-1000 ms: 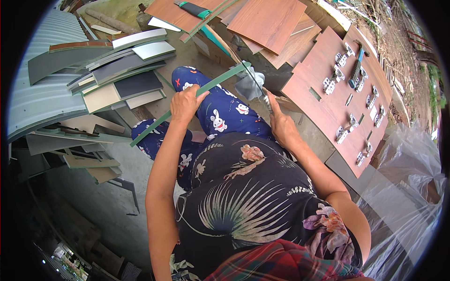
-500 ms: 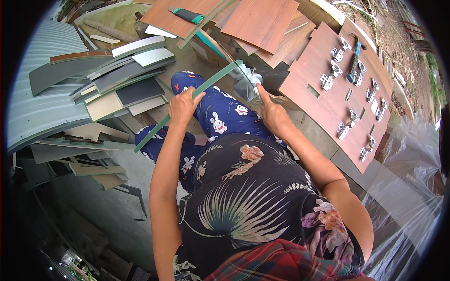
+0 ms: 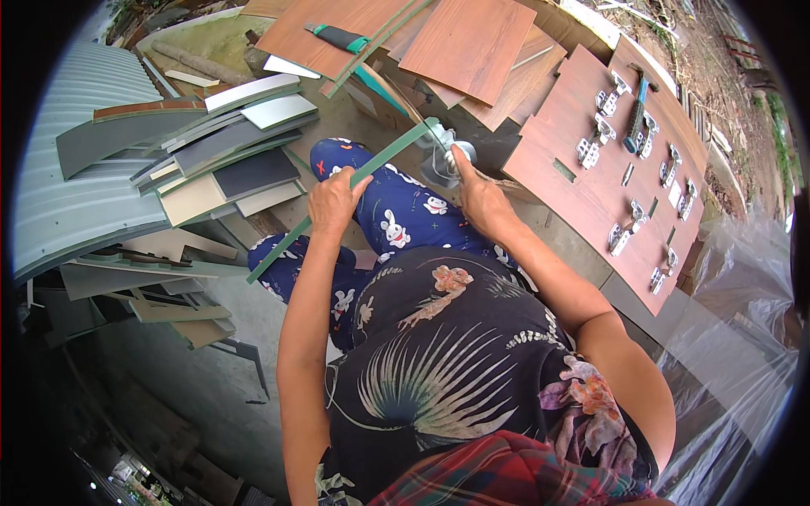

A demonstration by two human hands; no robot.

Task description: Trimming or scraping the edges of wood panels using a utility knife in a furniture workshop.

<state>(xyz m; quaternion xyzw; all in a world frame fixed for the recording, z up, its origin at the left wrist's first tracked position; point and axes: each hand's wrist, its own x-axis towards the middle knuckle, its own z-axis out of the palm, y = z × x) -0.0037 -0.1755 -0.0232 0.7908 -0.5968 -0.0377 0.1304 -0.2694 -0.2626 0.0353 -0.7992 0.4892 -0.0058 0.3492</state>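
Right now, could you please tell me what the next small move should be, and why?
Perhaps draw the tool gently across the strip at its far end: the left hand grips it midway, and the right hand holds the tool there.

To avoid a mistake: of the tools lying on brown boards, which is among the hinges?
The blue and black hammer; the black and green tool lies on another board, away from the hinges.

Left grip [image 3: 334, 202] around green strip [image 3: 390, 154], right grip [image 3: 487, 205] on thin tool [image 3: 438, 142]
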